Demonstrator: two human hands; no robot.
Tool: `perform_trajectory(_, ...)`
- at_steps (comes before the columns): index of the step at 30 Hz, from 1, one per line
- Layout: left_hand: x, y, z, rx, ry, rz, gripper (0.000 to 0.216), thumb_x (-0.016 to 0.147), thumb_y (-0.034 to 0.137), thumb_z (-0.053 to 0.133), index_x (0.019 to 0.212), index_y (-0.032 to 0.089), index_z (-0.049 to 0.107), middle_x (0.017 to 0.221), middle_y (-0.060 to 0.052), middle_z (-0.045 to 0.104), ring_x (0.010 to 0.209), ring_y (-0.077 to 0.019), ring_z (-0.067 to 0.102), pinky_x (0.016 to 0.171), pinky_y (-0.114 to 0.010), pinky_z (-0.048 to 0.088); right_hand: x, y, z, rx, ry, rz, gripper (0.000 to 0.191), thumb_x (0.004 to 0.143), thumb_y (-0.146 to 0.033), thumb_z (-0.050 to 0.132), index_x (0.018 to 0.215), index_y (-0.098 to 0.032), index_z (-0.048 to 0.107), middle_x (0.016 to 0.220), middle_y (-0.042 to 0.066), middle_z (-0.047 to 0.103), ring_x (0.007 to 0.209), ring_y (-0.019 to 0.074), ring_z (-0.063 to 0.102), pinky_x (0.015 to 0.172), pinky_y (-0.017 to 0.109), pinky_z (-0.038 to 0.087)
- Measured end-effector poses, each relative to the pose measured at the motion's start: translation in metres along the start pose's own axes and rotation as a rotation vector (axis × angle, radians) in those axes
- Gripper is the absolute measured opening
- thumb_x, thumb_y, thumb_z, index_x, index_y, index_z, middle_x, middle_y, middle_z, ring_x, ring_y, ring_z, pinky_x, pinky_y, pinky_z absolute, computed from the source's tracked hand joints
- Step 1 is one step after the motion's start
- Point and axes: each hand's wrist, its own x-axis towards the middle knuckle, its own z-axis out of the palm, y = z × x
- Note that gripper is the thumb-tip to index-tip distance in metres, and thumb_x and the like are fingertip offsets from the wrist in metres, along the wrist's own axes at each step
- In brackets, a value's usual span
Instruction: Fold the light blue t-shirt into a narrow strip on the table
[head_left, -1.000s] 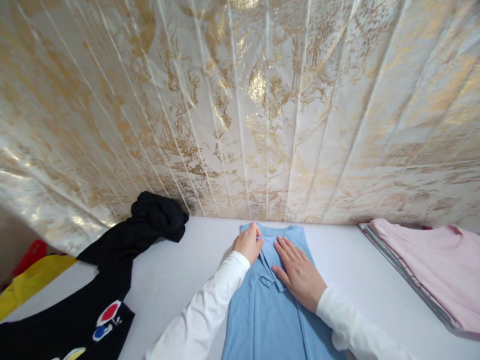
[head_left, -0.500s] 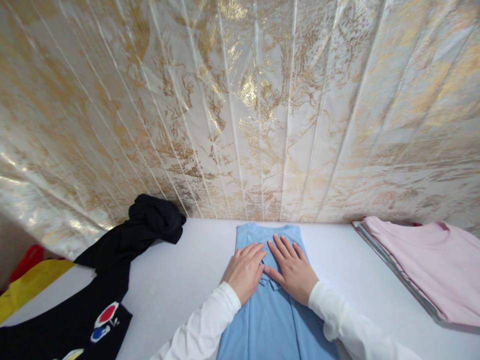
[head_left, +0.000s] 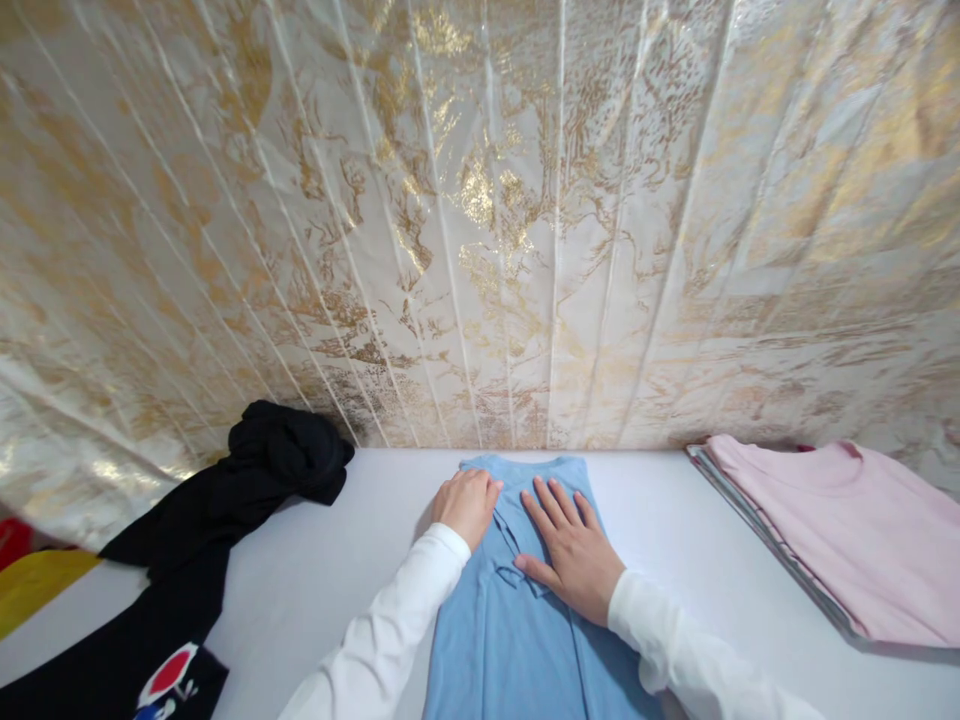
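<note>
A light blue shirt (head_left: 517, 640) lies lengthwise on the white table, its sides folded inward so that the edges meet near the middle. Its neck end points to the far edge, and a few small creases and loose folds show between my hands. At the shirt's upper left edge, my left hand (head_left: 466, 505) is closed with the fingers curled on the fabric; the fingertips are partly hidden. My right hand (head_left: 576, 555) rests flat on the upper right part, fingers spread and thumb pointing toward the middle fold.
To the right, a pink shirt (head_left: 847, 540) tops a stack of folded clothes. Black clothing (head_left: 281, 455) with a colourful print lies crumpled at left, beside a yellow cloth (head_left: 45, 585). A gold-patterned curtain (head_left: 480, 250) hangs behind the white table (head_left: 330, 580).
My left hand has moved from the shirt's middle to its upper left edge, and its fingers have curled. My right hand stays flat on the fabric. The view has turned slightly right.
</note>
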Motion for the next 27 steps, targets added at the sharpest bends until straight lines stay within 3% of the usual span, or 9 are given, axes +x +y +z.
perform_trajectory(5, 0.018, 0.015, 0.001, -0.025, -0.098, -0.108, 0.036, 0.095, 0.038, 0.043, 0.078, 0.019, 0.068, 0.085, -0.009, 0.072, 0.088, -0.0247, 0.067, 0.077, -0.033, 0.047, 0.0, 0.002, 0.0, -0.008, -0.019, -0.027, 0.076, 0.09, -0.061, 0.037, 0.148, -0.013, 0.025, 0.154, 0.014, 0.016, 0.141, 0.0351, 0.015, 0.109, 0.059, 0.018)
perform_trajectory(12, 0.023, 0.009, 0.0, -0.093, -0.196, -0.119, 0.016, 0.085, 0.035, 0.058, 0.087, 0.023, 0.067, 0.089, -0.002, 0.073, 0.09, -0.0213, 0.067, 0.077, -0.029, 0.048, 0.001, -0.002, -0.009, -0.009, -0.073, -0.019, 0.08, 0.09, -0.064, 0.034, 0.148, -0.009, 0.024, 0.154, 0.014, 0.013, 0.142, 0.0336, 0.012, 0.111, 0.055, 0.018)
perform_trajectory(18, 0.023, 0.008, -0.004, -0.083, -0.194, -0.117, 0.012, 0.083, 0.031, 0.06, 0.092, 0.023, 0.065, 0.094, -0.002, 0.071, 0.094, -0.0198, 0.065, 0.08, -0.028, 0.047, 0.001, 0.002, -0.003, -0.001, -0.019, -0.096, 0.077, 0.092, -0.057, 0.036, 0.147, -0.004, 0.025, 0.153, 0.016, 0.017, 0.142, 0.0281, 0.016, 0.113, 0.048, 0.021)
perform_trajectory(27, 0.015, 0.012, -0.006, -0.036, -0.16, -0.053, 0.02, 0.079, 0.011, 0.06, 0.096, 0.021, 0.058, 0.097, -0.003, 0.068, 0.094, -0.0206, 0.064, 0.082, -0.03, 0.045, 0.0, 0.002, -0.007, 0.039, -0.029, -0.095, 0.07, 0.089, -0.064, 0.038, 0.147, -0.025, 0.031, 0.153, 0.016, 0.019, 0.14, 0.0358, 0.017, 0.108, 0.057, 0.023)
